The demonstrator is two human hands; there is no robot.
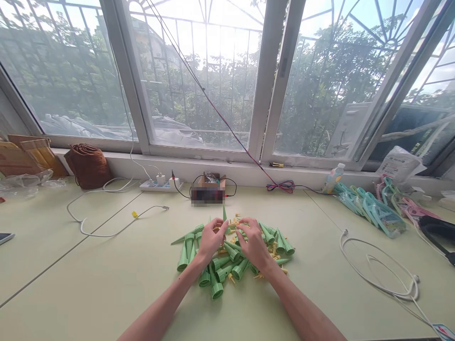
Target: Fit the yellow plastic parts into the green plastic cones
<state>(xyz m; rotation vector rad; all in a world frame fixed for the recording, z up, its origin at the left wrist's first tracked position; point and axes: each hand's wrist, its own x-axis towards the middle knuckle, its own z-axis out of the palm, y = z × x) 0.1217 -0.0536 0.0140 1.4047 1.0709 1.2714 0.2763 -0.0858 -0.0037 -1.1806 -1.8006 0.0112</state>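
My left hand is closed around a green plastic watering spike, whose pointed tip stands up above the fingers. Just to its right, my right hand has its thumb and fingers curled together at the fingertips; what they pinch is too small to make out. Beneath and around both hands lies a loose pile of green cone-shaped spikes with ribbed round collars, pointing various ways. Small yellow plastic valve pieces are scattered among them, several partly hidden by the spikes and hands.
Behind the pile stand a small open box and a power strip. White cables lie at left, with another coiled cable at right. Teal hangers, a bottle and a brown pouch sit near the window.
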